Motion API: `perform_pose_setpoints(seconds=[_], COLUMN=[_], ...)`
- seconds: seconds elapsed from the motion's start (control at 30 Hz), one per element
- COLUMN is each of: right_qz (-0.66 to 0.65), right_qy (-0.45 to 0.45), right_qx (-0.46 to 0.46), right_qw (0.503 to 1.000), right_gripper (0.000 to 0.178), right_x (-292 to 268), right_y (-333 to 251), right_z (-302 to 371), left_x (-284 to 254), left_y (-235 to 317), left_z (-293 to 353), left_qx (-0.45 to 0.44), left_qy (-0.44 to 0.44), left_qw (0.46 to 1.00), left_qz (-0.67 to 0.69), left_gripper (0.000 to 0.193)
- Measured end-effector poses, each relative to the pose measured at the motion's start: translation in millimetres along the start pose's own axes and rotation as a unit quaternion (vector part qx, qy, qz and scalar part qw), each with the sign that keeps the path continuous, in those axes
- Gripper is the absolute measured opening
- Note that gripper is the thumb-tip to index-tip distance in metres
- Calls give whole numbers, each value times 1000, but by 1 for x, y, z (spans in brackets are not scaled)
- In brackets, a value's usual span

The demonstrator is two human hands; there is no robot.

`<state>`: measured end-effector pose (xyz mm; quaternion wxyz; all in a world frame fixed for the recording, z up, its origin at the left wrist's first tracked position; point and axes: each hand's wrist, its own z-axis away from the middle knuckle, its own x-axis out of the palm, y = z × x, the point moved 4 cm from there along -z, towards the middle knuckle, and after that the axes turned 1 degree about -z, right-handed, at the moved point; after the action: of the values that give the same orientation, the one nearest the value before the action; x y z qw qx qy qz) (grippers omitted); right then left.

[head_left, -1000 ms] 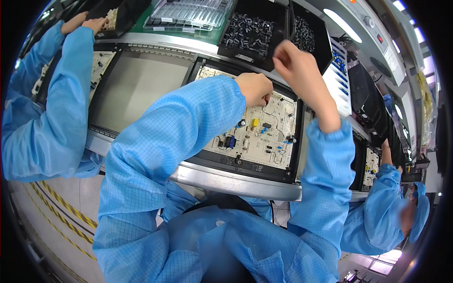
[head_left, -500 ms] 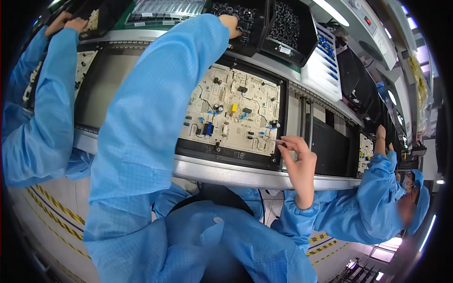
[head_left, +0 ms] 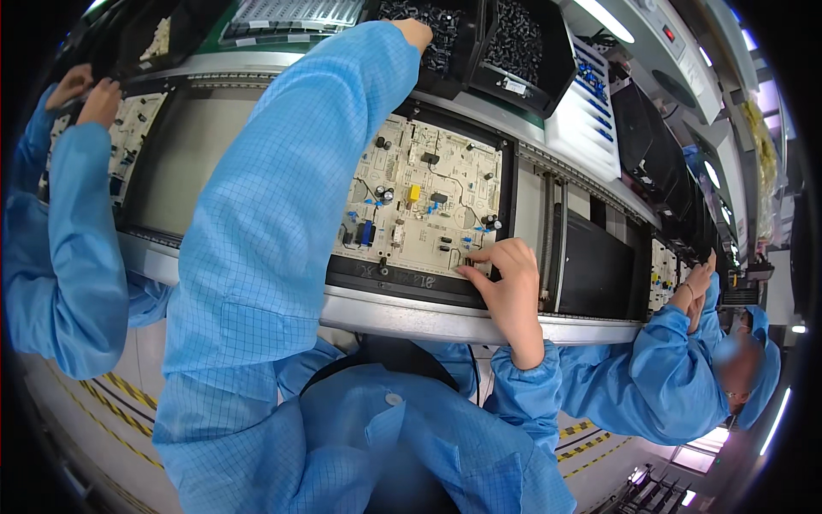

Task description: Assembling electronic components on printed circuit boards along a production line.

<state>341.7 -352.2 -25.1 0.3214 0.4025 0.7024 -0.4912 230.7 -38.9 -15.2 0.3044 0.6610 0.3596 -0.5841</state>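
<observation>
A cream circuit board (head_left: 428, 230) in a black frame (head_left: 402, 289) lies before me, fitted with small black, blue and yellow parts. Over its near right corner, the thumb and fingers of my right hand (head_left: 510, 278) are pinched together on a small dark electronic component (head_left: 469, 262) at the board's surface; its exact kind is too small to tell. My left arm stretches across the board's left part, hiding it. At the far side my left hand (head_left: 416, 34) reaches into a black bin (head_left: 458, 64) of small black components; its fingers are hidden.
A second black bin (head_left: 515, 86) stands beside the first, then a white tray (head_left: 582, 141) with blue parts. The board sits on a conveyor with a metal front rail (head_left: 411, 319). Co-workers in blue sleeves handle boards at left (head_left: 68, 214) and right (head_left: 659, 368).
My right hand has moved left from beside the board onto its near right corner with the component. The board appears slightly farther left. My left hand stays at the bin, having shifted slightly.
</observation>
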Motion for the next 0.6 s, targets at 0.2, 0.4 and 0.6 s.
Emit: perform_pose_setpoints(seconds=[0.2,0.4,0.6], right_qz=[14,68,75], right_qy=[-1,4,-54], right_qx=[-10,-73,-106], right_qw=[1000,995,990], right_gripper=[19,16,19], right_x=[-1,-3,-6], right_y=[5,-7,-6], right_z=[-2,-1,-8], left_x=[5,4,-79], left_y=[-4,-11,45], left_z=[-7,-16,1], left_qx=[17,40,172], left_qy=[-20,57,497], left_qw=[998,981,822], left_qz=[49,182,218], left_gripper=[19,16,14])
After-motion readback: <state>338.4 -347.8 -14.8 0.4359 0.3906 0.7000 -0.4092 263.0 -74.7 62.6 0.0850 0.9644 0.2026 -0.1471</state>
